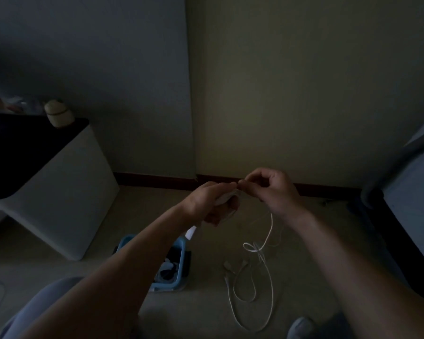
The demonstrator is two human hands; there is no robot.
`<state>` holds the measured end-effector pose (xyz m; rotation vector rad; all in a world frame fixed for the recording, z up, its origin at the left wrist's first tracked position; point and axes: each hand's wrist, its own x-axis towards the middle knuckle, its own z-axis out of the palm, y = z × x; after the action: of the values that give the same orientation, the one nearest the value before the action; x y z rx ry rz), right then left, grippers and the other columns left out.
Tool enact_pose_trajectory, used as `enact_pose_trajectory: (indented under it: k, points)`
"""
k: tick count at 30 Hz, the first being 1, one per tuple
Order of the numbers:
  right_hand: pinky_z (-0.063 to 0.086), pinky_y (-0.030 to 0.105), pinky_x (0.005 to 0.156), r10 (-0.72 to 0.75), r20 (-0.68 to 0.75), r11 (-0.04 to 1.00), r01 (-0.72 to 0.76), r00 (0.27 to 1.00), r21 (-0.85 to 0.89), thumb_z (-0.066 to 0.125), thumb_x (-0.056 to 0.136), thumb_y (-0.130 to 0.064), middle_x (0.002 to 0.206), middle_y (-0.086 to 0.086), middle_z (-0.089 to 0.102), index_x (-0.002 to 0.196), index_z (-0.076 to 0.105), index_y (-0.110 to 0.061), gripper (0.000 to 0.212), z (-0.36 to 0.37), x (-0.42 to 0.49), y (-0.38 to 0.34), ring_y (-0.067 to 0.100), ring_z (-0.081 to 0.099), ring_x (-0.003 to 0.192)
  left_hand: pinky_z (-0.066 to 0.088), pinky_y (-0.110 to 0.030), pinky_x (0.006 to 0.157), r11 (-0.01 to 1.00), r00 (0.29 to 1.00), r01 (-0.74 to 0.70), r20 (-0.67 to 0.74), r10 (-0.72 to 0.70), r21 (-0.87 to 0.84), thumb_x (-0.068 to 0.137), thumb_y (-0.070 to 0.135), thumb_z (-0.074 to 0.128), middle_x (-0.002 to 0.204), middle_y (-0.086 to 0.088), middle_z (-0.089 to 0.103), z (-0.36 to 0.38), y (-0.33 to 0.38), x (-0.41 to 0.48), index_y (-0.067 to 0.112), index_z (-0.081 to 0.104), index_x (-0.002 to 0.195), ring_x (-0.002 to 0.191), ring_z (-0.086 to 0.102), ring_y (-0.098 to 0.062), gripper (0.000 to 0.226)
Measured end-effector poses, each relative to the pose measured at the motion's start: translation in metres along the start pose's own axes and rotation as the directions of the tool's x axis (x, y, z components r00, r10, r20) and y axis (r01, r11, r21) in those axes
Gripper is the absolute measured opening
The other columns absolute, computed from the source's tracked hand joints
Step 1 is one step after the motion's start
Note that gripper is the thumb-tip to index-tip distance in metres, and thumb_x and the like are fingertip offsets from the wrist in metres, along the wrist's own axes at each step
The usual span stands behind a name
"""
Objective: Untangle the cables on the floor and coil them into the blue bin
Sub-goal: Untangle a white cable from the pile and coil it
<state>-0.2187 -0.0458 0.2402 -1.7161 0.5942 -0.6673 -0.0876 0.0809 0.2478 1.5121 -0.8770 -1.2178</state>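
As the right hand (pixel 272 192) pinches it, the cable (pixel 269 231) hangs downward.

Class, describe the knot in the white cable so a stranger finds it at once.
Find the blue bin on the floor by the white cabinet. Right of it, a white cable drops from below the right hand. The knot is its one small bow-shaped tangle, above the open loops.

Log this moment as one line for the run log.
untangling | left hand: grips white cable | right hand: pinches white cable | knot: in strand below hands | blue bin: on floor, things inside
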Motion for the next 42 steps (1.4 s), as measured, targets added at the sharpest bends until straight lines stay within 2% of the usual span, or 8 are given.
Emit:
enact_pose_trajectory:
  k: [7,12,18,23,28,33,37,42]
  points:
    - [0.035,0.025,0.05,0.072,0.043,0.995,-0.068,0.997,-0.071,0.06,0.098,-0.019,0.059,-0.003,0.059,0.074,0.065,-0.019,0.024,0.003,0.004,0.013,0.012,0.045,0.048,0.017,-0.027,0.047,0.965,0.997,0.001,0.072,0.019,-0.261,0.104,0.037,0.032,0.046,-0.001,0.023,-0.004,0.004,-0.004,0.012,0.048,0.058,0.04,0.017,-0.015,0.055]
    - [0.036,0.025,0.047,0.154,0.178,0.988,-0.152,0.972,-0.027,0.057,0.1,-0.017,0.056,0.003,0.053,0.076,0.064,-0.013,0.025,0.016,-0.001,0.019,0.018,0.042,0.042,0.017,-0.027,0.048,0.815,0.999,0.014,0.037,0.009,-0.579,0.101,0.042,0.033,0.043,0.006,0.024,-0.014,0.006,-0.005,0.016,0.05,0.065,0.038,0.014,-0.01,0.048]
    - [0.043,0.024,0.046,0.246,0.286,0.969,-0.225,0.926,-0.103,0.054,0.101,-0.016,0.053,-0.005,0.051,0.095,0.072,-0.028,0.023,0.022,-0.006,0.023,0.014,0.045,0.048,0.039,-0.019,0.046,0.521,0.993,-0.115,-0.118,0.027,-0.846,0.099,0.038,0.042,0.048,0.006,0.033,-0.023,0.005,-0.006,0.014,0.048,0.076,0.039,0.031,-0.007,0.034]
    - [0.042,0.027,0.057,0.298,0.452,0.954,-0.246,0.841,-0.17,0.053,0.1,-0.01,0.059,-0.002,0.057,0.107,0.068,-0.025,0.022,0.03,-0.016,0.016,0.018,0.052,0.061,0.041,-0.023,0.066,0.473,0.965,-0.227,-0.263,-0.011,-0.851,0.102,0.025,0.041,0.068,0.0,0.046,-0.028,0.011,-0.006,0.012,0.05,0.082,0.058,0.048,-0.013,0.025]
    - [0.048,0.023,0.057,0.289,0.475,0.956,-0.279,0.831,-0.093,0.056,0.098,-0.019,0.063,0.002,0.061,0.101,0.074,-0.02,0.018,0.027,-0.017,0.005,0.02,0.065,0.065,0.053,-0.031,0.067,0.635,0.895,-0.348,-0.445,0.007,-0.69,0.106,0.023,0.04,0.074,-0.01,0.066,-0.025,0.013,0.001,0.009,0.052,0.087,0.061,0.064,-0.019,0.027]
    - [0.033,0.026,0.046,0.269,0.501,0.96,-0.269,0.823,-0.074,0.057,0.097,-0.02,0.06,0.004,0.054,0.109,0.073,-0.015,0.021,0.029,-0.018,0.002,0.013,0.044,0.048,0.051,-0.038,0.073,0.794,0.816,-0.396,-0.574,0.074,-0.462,0.106,0.026,0.043,0.068,-0.003,0.071,-0.025,0.01,0.0,0.007,0.055,0.09,0.057,0.066,-0.016,0.027]
    - [0.033,0.027,0.048,0.193,0.426,0.977,-0.212,0.884,-0.003,0.059,0.092,-0.023,0.054,0.002,0.054,0.086,0.074,-0.003,0.025,0.029,-0.017,-0.003,0.012,0.047,0.047,0.054,-0.03,0.064,0.947,0.787,-0.303,-0.588,0.185,-0.108,0.107,0.025,0.041,0.078,-0.014,0.072,-0.02,0.006,0.001,-0.01,0.057,0.1,0.062,0.068,-0.018,0.04]
    - [0.029,0.022,0.042,0.105,0.36,0.973,-0.17,0.927,0.155,0.061,0.09,-0.019,0.048,0.002,0.042,0.074,0.068,-0.004,0.023,0.026,-0.016,-0.01,0.01,0.035,0.04,0.055,-0.037,0.067,0.944,0.806,-0.171,-0.511,0.298,0.282,0.104,0.022,0.047,0.072,-0.004,0.069,-0.014,-0.008,0.008,-0.004,0.053,0.099,0.065,0.065,-0.013,0.027]
